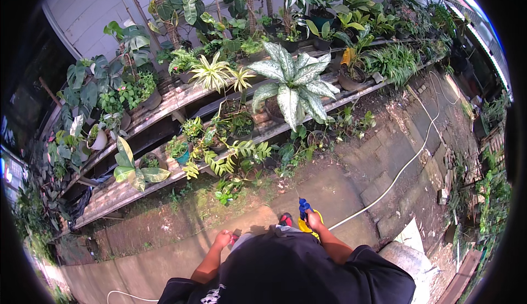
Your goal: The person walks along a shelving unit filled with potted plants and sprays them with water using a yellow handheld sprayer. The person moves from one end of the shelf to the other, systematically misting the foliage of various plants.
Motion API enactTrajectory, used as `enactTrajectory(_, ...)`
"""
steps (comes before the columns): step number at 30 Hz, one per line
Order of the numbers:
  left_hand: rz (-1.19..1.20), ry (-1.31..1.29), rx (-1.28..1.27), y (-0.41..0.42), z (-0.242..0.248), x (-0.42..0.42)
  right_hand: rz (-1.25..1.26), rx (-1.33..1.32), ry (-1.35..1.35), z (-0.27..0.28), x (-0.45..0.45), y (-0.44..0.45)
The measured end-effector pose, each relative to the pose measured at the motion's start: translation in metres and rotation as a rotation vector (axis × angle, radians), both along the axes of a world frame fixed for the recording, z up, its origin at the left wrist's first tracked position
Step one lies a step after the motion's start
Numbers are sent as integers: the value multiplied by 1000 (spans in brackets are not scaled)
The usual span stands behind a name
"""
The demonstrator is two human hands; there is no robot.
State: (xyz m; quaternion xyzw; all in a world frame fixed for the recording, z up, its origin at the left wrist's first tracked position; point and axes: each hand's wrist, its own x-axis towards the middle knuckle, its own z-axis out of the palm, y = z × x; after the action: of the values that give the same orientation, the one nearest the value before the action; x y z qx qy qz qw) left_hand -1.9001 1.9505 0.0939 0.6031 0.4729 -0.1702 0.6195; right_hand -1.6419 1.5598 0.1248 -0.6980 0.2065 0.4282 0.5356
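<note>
My right hand (pixel 313 221) is closed around the blue head of a hand spray bottle (pixel 304 206), whose yellow body (pixel 308 226) shows partly behind the hand. The nozzle points away from me, towards the plant shelf. At the left, my left hand (pixel 223 238) hangs beside my body with its fingers curled; whether anything small is in it cannot be told. Ahead on the lower shelf stands a large potted dieffenbachia (pixel 290 85) with white-speckled leaves. Left of it are a plant with feather-like leaves (pixel 222 162) and a broad-leaved variegated plant (pixel 136 168).
A tiered wooden shelf (pixel 140 191) with many potted plants runs across the front. A pale hose (pixel 395 180) curves over the paving on the right. A whitish sack (pixel 407 258) and a wooden plank (pixel 463 277) lie at the lower right.
</note>
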Motion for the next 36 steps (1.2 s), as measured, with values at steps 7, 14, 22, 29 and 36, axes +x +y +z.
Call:
enactTrajectory(7, -105, -28, 93, -49, -27, 64, 38, 13, -59, 10, 38, -52)
enactTrajectory(14, -177, -15, 76, -55, -22, 101, 150, -79, -61, 10, 58, -85)
enactTrajectory(22, -408, 126, 73, -61, -39, 118, 143, -144, -271, -11, 44, -124)
enactTrajectory(29, -586, 79, 88, -99, -75, 191, 342, -167, -222, 15, 48, -120)
enactTrajectory(36, -368, -13, -29, -162, -92, 274, 523, -132, -222, 19, 116, -149)
